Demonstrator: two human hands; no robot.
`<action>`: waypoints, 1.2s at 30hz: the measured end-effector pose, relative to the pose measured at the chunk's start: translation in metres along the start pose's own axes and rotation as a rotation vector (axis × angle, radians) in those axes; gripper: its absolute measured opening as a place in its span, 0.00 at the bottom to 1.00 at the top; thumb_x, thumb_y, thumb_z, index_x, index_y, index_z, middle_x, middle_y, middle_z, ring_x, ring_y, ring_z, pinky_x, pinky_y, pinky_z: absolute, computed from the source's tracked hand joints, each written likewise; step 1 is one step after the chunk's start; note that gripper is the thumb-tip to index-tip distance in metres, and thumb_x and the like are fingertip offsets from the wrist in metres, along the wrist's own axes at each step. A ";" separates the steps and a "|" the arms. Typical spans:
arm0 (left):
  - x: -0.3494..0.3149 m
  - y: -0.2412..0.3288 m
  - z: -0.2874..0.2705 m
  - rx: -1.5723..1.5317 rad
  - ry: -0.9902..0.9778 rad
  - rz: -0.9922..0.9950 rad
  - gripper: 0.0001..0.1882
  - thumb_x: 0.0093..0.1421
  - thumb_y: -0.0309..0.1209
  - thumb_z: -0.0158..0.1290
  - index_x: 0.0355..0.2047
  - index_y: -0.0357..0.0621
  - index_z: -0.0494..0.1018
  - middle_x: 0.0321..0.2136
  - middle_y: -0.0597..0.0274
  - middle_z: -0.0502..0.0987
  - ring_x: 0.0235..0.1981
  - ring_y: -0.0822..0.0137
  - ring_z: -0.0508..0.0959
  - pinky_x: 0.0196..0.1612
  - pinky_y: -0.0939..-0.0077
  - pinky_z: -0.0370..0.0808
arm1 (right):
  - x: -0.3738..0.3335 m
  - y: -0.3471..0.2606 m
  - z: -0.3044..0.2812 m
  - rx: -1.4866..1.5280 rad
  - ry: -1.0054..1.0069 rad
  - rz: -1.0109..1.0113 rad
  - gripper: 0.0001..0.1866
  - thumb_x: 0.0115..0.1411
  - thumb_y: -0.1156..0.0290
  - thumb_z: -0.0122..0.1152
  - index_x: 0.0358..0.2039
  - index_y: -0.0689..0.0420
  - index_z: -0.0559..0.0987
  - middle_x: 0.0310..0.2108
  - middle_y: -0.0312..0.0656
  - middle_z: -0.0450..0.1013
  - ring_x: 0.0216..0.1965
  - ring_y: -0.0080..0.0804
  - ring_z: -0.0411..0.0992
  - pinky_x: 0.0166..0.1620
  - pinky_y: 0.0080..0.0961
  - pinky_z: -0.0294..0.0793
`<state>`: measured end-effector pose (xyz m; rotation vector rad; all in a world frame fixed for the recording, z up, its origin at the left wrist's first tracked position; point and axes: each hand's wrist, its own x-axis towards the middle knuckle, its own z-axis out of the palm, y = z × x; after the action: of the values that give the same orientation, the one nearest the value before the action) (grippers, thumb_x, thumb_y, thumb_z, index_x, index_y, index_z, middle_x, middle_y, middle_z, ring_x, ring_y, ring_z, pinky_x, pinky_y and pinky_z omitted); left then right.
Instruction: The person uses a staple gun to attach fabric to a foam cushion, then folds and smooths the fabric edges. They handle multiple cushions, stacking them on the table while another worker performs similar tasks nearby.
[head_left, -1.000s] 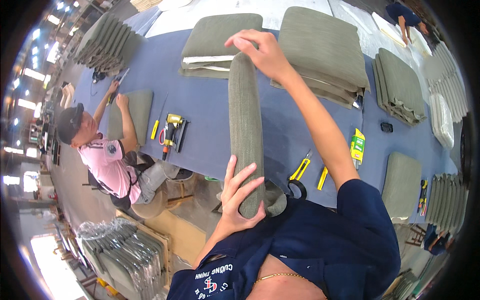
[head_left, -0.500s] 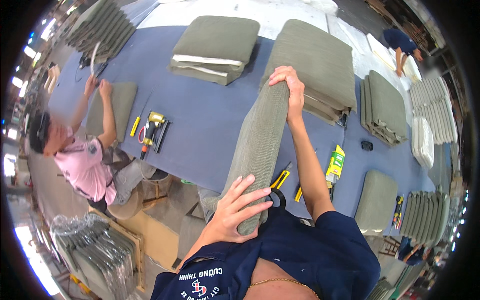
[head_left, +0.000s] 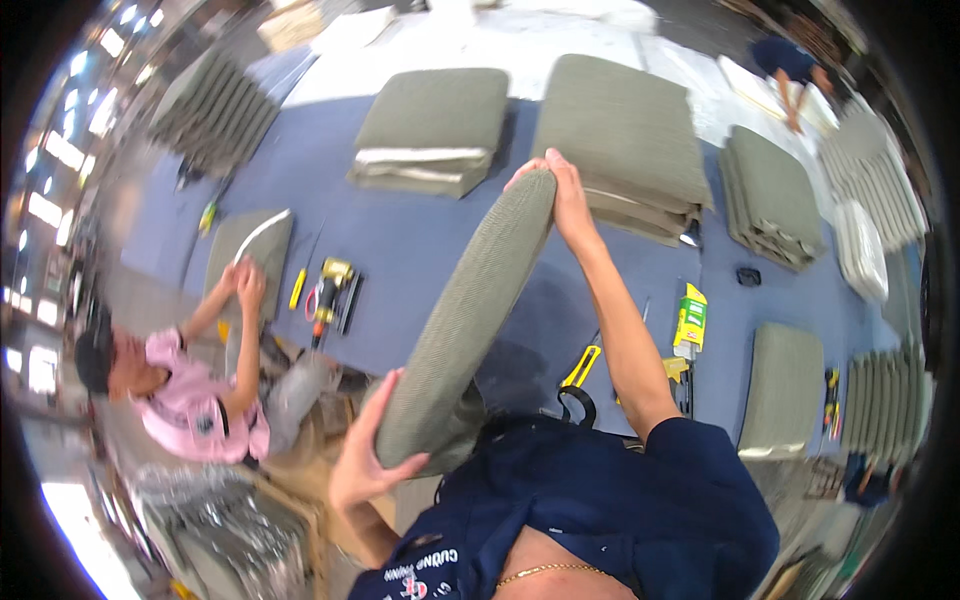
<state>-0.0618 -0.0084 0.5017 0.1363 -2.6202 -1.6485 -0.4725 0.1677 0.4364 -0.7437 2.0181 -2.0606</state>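
Observation:
A grey-green fabric-covered cushion [head_left: 470,290] is held up on edge in front of my body, its narrow side turned toward me. My left hand [head_left: 370,450] grips the near lower end, thumb on one side and fingers on the other. Wrapped over the far upper end is my right hand [head_left: 562,195], its fingers partly hidden behind the cushion. Past my right forearm lie a yellow utility knife [head_left: 580,368] and a green-and-yellow box [head_left: 690,320] on the blue-covered table [head_left: 420,235].
Stacks of grey-green fabric [head_left: 620,130] stand along the far side. A staple gun [head_left: 335,295] and yellow screwdriver [head_left: 298,288] lie to the left, near a seated co-worker in pink [head_left: 190,400] handling a white strip. One cushion [head_left: 783,385] rests at the right. Plastic-wrapped cushions [head_left: 220,530] stand lower left.
The cushion's near end has swung left and the cushion has turned, with both hands still on it. The left hand has shifted left with it. The co-worker's white strip has come down onto their cushion.

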 end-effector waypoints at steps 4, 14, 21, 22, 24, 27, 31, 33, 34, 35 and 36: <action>-0.029 0.020 -0.023 0.181 0.148 -0.154 0.54 0.51 0.39 0.75 0.72 0.33 0.58 0.63 0.43 0.72 0.66 0.51 0.73 0.67 0.62 0.66 | -0.067 -0.082 0.077 -0.032 -0.217 -0.251 0.34 0.74 0.44 0.39 0.34 0.60 0.84 0.27 0.45 0.80 0.31 0.38 0.78 0.38 0.33 0.74; -0.016 0.060 -0.040 0.049 0.194 0.042 0.54 0.45 0.48 0.76 0.67 0.31 0.66 0.60 0.45 0.75 0.60 0.53 0.78 0.63 0.64 0.70 | -0.120 -0.101 0.120 -0.080 -0.722 -0.425 0.35 0.67 0.34 0.49 0.38 0.56 0.86 0.31 0.45 0.82 0.33 0.45 0.80 0.37 0.35 0.76; 0.007 0.074 -0.029 0.058 0.125 0.056 0.48 0.48 0.31 0.70 0.69 0.35 0.63 0.64 0.43 0.72 0.62 0.47 0.76 0.63 0.62 0.72 | -0.119 -0.087 0.112 0.017 -0.622 -0.450 0.36 0.67 0.36 0.49 0.36 0.61 0.85 0.31 0.46 0.82 0.32 0.43 0.81 0.37 0.33 0.77; 0.012 0.074 -0.029 0.102 0.121 0.075 0.48 0.49 0.30 0.69 0.70 0.37 0.62 0.65 0.43 0.71 0.62 0.43 0.76 0.62 0.60 0.74 | -0.115 -0.084 0.109 0.029 -0.587 -0.466 0.35 0.67 0.37 0.49 0.36 0.61 0.85 0.31 0.46 0.82 0.32 0.43 0.81 0.37 0.33 0.77; 0.017 0.075 -0.028 0.157 0.108 0.090 0.47 0.50 0.28 0.68 0.70 0.36 0.62 0.66 0.43 0.70 0.62 0.43 0.75 0.63 0.59 0.74 | -0.115 -0.075 0.103 0.028 -0.559 -0.438 0.33 0.69 0.41 0.48 0.35 0.62 0.85 0.31 0.47 0.82 0.32 0.42 0.81 0.37 0.33 0.76; 0.013 0.082 -0.028 0.125 0.152 0.083 0.47 0.46 0.26 0.70 0.68 0.34 0.66 0.66 0.41 0.70 0.65 0.44 0.74 0.65 0.60 0.72 | -0.107 -0.047 0.092 0.026 -0.546 -0.259 0.32 0.70 0.46 0.45 0.34 0.63 0.85 0.30 0.47 0.81 0.32 0.41 0.79 0.39 0.31 0.75; -0.029 0.053 -0.025 -0.061 0.275 0.154 0.50 0.38 0.27 0.75 0.64 0.28 0.69 0.64 0.39 0.73 0.66 0.50 0.74 0.67 0.61 0.68 | -0.091 0.042 0.056 -0.152 -0.456 0.014 0.38 0.72 0.44 0.38 0.35 0.67 0.85 0.32 0.48 0.82 0.36 0.36 0.78 0.46 0.29 0.74; -0.071 0.028 -0.022 -0.202 0.333 -0.011 0.53 0.35 0.29 0.78 0.64 0.26 0.69 0.62 0.39 0.75 0.63 0.55 0.77 0.64 0.61 0.71 | -0.083 0.065 0.052 -0.063 -0.481 0.176 0.36 0.72 0.45 0.38 0.34 0.64 0.86 0.32 0.45 0.81 0.37 0.35 0.77 0.47 0.29 0.73; -0.101 0.017 -0.022 -0.090 0.350 -0.209 0.52 0.34 0.30 0.78 0.62 0.27 0.70 0.59 0.41 0.77 0.60 0.57 0.78 0.62 0.62 0.72 | -0.083 0.076 0.052 -0.010 -0.493 0.261 0.35 0.72 0.46 0.39 0.34 0.63 0.86 0.32 0.43 0.81 0.37 0.35 0.76 0.47 0.29 0.72; -0.134 0.004 -0.020 0.027 0.364 -0.405 0.52 0.34 0.31 0.79 0.61 0.27 0.71 0.57 0.44 0.79 0.56 0.59 0.80 0.60 0.62 0.74 | -0.086 0.089 0.053 0.111 -0.467 0.361 0.34 0.72 0.45 0.39 0.36 0.62 0.85 0.33 0.42 0.81 0.39 0.35 0.76 0.48 0.30 0.72; -0.172 -0.021 -0.010 -0.004 0.441 -0.510 0.48 0.33 0.29 0.80 0.57 0.28 0.74 0.53 0.48 0.81 0.52 0.61 0.81 0.57 0.63 0.76 | -0.089 0.103 0.057 0.230 -0.439 0.447 0.34 0.72 0.44 0.39 0.38 0.61 0.85 0.34 0.41 0.81 0.41 0.35 0.76 0.50 0.30 0.72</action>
<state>0.1117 -0.0094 0.4889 1.1078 -2.3502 -1.5023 -0.3931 0.1492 0.3136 -0.5726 1.5097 -1.6582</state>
